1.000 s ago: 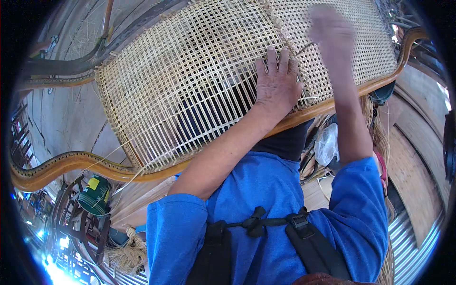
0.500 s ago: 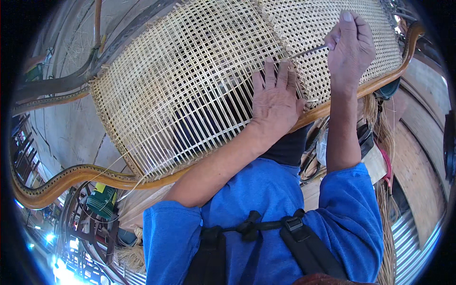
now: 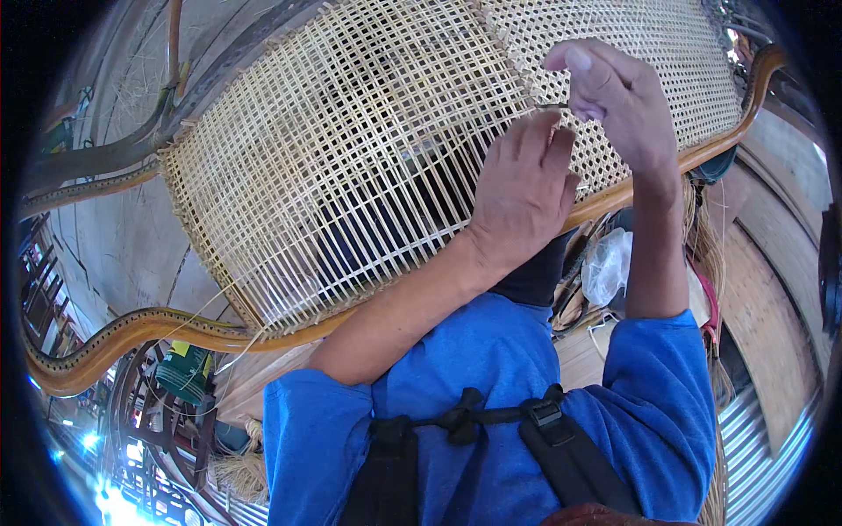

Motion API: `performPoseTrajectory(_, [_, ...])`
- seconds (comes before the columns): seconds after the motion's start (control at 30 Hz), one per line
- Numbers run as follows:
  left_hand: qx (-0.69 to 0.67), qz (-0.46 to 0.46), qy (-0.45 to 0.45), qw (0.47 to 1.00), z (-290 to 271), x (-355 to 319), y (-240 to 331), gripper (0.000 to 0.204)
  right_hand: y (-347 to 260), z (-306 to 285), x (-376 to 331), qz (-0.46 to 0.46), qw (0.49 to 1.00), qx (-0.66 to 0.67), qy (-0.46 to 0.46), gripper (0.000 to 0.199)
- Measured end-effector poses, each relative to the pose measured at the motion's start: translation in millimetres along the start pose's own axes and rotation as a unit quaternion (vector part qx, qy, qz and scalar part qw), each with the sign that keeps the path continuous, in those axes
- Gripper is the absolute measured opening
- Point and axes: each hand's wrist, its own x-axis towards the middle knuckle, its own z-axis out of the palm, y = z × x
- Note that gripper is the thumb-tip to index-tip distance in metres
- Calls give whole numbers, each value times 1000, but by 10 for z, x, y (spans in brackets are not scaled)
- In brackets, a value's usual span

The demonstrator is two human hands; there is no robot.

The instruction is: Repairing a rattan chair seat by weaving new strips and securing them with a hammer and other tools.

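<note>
A woven cane panel (image 3: 298,149) stretches over a curved wooden frame (image 3: 132,329) in front of me, with open rows of strands along its near edge. My left hand (image 3: 526,188) rests on the panel by the seam between the two weave patterns. Its fingers are curled together, and what lies under the fingertips is hidden. Just above and to the right, my right hand (image 3: 627,110) is closed round a thin dark rod-like tool (image 3: 553,106). The tool points left toward the seam, close to my left fingertips; most of it is covered by the hand.
Loose cane strips (image 3: 230,364) hang off the lower left corner. A green container (image 3: 184,368) stands below the frame there. Wooden boards (image 3: 772,333) lie at the right, and a clear plastic bag (image 3: 607,266) is beside my right forearm. Fibre bundles (image 3: 241,478) sit lower left.
My right hand has come down and left with the tool, close to the left hand. The left hand, flat before, has lifted its palm and curled its fingers.
</note>
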Motion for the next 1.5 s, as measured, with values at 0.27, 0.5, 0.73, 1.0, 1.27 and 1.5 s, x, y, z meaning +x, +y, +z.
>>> performPoseTrajectory(0.27, [-46,167,221,960,-395,827,-118,33,377,335,308,-71,977,127,156,29])
performPoseTrajectory(0.5, [-162,40,141,976,-519,736,-181,36,382,247,235,-238,934,-221,149,26])
performPoseTrajectory(0.73, [76,73,-86,991,-213,-85,-81,29,385,447,196,-106,910,-193,351,27])
performPoseTrajectory(1.0, [135,116,-36,983,77,-253,-238,41,251,443,246,80,934,-200,286,27])
performPoseTrajectory(1.27, [-39,79,-110,990,-26,-138,-337,34,-523,-671,-388,-118,975,23,185,31])
performPoseTrajectory(1.5, [-21,-16,-37,999,-806,-499,-729,23,494,-480,-2150,136,803,349,464,33])
